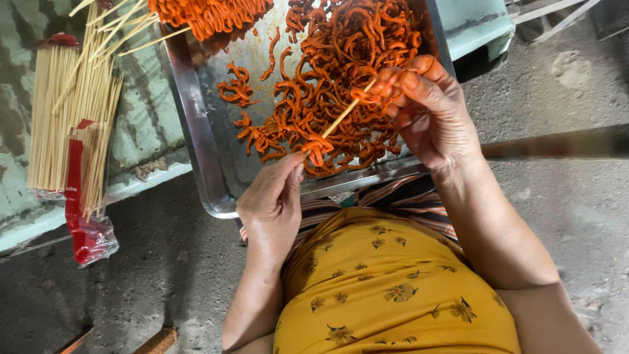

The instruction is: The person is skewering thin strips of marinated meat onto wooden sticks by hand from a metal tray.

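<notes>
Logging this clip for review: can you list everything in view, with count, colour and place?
Metal tray: one, silver, top centre.
Marinated strips: a heap, too many to count, orange-red, in the tray.
Filled skewers: a pile, orange-red, at the tray's top left corner.
Skewer in hand: one, pale wood, above the tray.
Bare skewers: bundles, pale wood, partly in a red and clear bag, left.
Green surface: one, pale green, left of the tray.
Ground: grey, around the person.
Clothing: yellow flowered top, bottom centre.
Left hand: fingers on a strip at the skewer's lower end.
Right hand: fingers pinching the skewer's upper end.
</notes>
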